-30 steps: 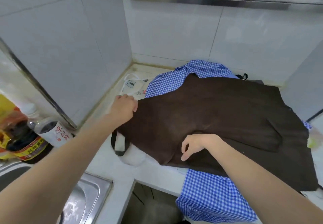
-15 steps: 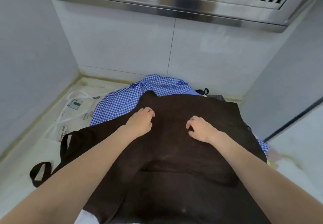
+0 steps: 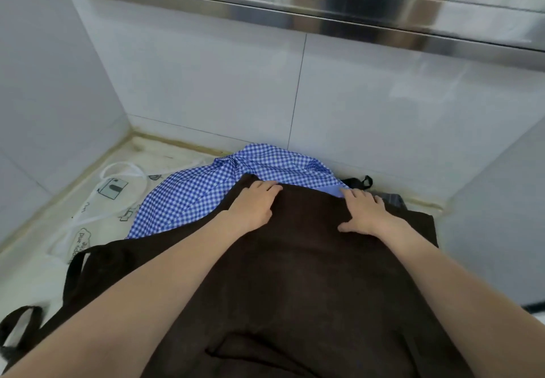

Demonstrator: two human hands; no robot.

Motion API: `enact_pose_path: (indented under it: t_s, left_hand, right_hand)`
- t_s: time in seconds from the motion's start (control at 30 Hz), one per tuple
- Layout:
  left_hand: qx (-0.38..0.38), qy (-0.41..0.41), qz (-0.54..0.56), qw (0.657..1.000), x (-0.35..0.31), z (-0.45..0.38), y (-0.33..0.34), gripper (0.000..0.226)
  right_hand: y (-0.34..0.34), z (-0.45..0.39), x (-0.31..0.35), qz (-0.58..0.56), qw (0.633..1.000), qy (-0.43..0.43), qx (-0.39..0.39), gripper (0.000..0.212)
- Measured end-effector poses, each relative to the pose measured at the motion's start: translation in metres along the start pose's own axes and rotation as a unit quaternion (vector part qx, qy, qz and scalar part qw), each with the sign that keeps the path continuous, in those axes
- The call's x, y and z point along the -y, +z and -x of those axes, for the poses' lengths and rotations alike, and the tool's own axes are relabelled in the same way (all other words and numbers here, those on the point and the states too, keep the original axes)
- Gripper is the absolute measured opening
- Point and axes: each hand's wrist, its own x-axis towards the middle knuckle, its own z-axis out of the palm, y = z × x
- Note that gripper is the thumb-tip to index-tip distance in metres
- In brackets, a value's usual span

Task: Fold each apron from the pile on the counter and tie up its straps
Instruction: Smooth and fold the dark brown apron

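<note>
Two flat hands, left hand and right hand, press the brown apron at its far edge, gripping nothing. It lies atop the checked apron on the counter. Fabric appears soft, limp, light; grip at edges or corners.

I am looking down at a pale counter running into a tiled corner. A white printed apron is lying flat on it, out beyond and to the left of my left hand, its white strap looping toward the wall. A blue checked apron is lying bunched just beyond both hands, overlapping the white one. A dark brown apron is spreading under my left hand and right hand, its straps trailing onto bare counter left of my left forearm.
</note>
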Motion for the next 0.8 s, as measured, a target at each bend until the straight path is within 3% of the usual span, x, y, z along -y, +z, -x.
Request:
enact_pose_path:
  t_s: [0.07, 0.13, 0.2, 0.27, 0.33, 0.4, 0.47, 0.53, 0.6, 0.7, 0.8]
  left_hand:
    - [0.000, 0.030, -0.009, 0.999, -0.009, -0.008, -0.001, 0.066]
    - [0.005, 0.064, -0.032, 0.997, -0.025, -0.014, -0.001, 0.072]
    - [-0.008, 0.073, -0.061, 0.995, -0.042, -0.021, -0.001, 0.077]
    - [-0.061, 0.072, -0.110, 0.989, -0.054, -0.025, -0.006, 0.066]
    - [-0.122, 0.081, -0.141, 0.979, -0.062, -0.025, -0.015, 0.041]
    - [-0.145, 0.081, -0.137, 0.977, -0.060, -0.020, -0.025, 0.029]
    - [-0.149, 0.087, -0.136, 0.976, -0.056, -0.004, -0.035, 0.026]
    - [-0.158, 0.101, -0.138, 0.972, -0.049, 0.014, -0.039, 0.022]
    - [-0.190, 0.135, -0.125, 0.964, -0.042, 0.038, -0.038, 0.015]
    - [-0.208, 0.219, -0.111, 0.947, -0.036, 0.080, -0.030, 0.027]
    - [-0.169, 0.292, -0.105, 0.935, -0.034, 0.121, -0.010, 0.030]
  right_hand:
    - [-0.004, -0.005, -0.002, 0.003, 1.000, 0.005, 0.000, 0.086]
    - [-0.007, -0.004, -0.004, 0.027, 0.999, -0.006, -0.022, 0.058]
    - [-0.012, 0.004, -0.008, 0.040, 0.995, -0.057, -0.078, 0.031]
    - [-0.022, 0.013, -0.007, 0.013, 0.986, -0.122, -0.117, 0.020]
    - [-0.033, 0.031, -0.012, 0.038, 0.983, -0.133, -0.117, 0.019]
    - [-0.041, 0.045, -0.022, 0.077, 0.990, -0.088, -0.078, 0.025]
    - [-0.044, 0.064, -0.034, 0.102, 0.994, -0.024, -0.041, 0.030]
    - [-0.049, 0.082, -0.040, 0.124, 0.990, 0.021, -0.064, 0.030]
    - [-0.054, 0.102, -0.036, 0.132, 0.986, 0.031, -0.098, 0.027]
    - [-0.052, 0.138, -0.020, 0.129, 0.989, 0.014, -0.066, 0.010]
    - [-0.025, 0.168, -0.008, 0.142, 0.990, 0.023, 0.008, 0.034]
